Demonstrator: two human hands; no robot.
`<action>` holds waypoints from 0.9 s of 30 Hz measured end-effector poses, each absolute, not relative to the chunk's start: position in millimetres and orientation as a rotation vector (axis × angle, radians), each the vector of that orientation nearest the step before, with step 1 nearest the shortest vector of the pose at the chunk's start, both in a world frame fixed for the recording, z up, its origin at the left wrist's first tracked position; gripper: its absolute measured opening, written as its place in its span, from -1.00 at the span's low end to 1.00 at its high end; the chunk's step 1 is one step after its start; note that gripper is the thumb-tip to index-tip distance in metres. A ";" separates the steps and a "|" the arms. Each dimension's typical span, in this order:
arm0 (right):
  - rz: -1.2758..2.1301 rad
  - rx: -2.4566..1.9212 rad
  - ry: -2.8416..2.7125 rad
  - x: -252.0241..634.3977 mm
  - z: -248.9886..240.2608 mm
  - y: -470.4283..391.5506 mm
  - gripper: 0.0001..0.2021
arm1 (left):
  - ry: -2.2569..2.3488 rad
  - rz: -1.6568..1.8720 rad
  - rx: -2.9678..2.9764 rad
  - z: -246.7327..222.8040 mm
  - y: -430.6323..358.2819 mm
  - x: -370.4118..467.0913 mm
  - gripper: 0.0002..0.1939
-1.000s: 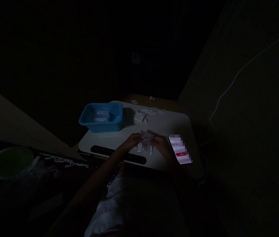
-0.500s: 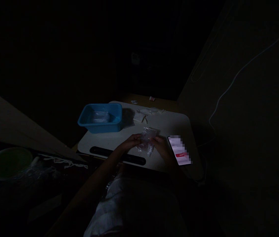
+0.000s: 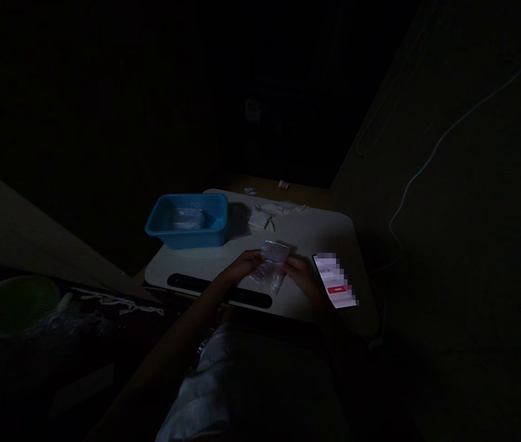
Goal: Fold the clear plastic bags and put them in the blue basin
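In a very dark room, my left hand (image 3: pixel 243 267) and my right hand (image 3: pixel 301 274) hold a small clear plastic bag (image 3: pixel 270 265) between them, just above a white lap desk (image 3: pixel 297 236). Each hand pinches one side of the bag. What is inside the bag is too dim to make out. A lit phone (image 3: pixel 335 280) lies on the desk just right of my right hand.
A blue plastic tub (image 3: pixel 188 219) with something pale inside stands at the desk's back left. Pale scraps (image 3: pixel 270 212) lie at the back middle. A green basket (image 3: pixel 14 302) sits low at the far left. A white cable (image 3: pixel 430 153) hangs on the right wall.
The clear bag has been turned and spread out flatter between my hands. Both hands stay at about the same spot over the desk.
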State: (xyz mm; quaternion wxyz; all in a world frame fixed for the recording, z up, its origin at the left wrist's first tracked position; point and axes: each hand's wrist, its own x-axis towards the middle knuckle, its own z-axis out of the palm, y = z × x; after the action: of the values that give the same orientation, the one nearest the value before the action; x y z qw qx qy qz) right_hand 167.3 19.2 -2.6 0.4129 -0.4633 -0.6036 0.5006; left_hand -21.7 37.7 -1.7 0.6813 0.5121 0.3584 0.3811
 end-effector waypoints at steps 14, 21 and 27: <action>1.237 -1.264 -1.426 168.4 11.6 10.2 -0.82 | 0.892 0.892 1.289 -2.1 37.7 -24.6 -0.86; 1.297 -1.239 -1.354 166.2 6.1 15.3 -0.67 | 0.861 0.882 1.382 -0.6 35.5 -25.9 -0.85; 1.249 -1.260 -1.376 167.2 -8.8 22.9 -0.65 | 0.839 1.149 1.189 -10.2 37.9 -22.1 -0.65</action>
State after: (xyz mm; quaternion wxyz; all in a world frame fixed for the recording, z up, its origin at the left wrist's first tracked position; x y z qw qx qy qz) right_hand 167.2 22.9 -8.8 0.4334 -0.5059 -0.5524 0.5012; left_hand -22.1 37.9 -10.2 0.6001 0.5130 0.3618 0.4958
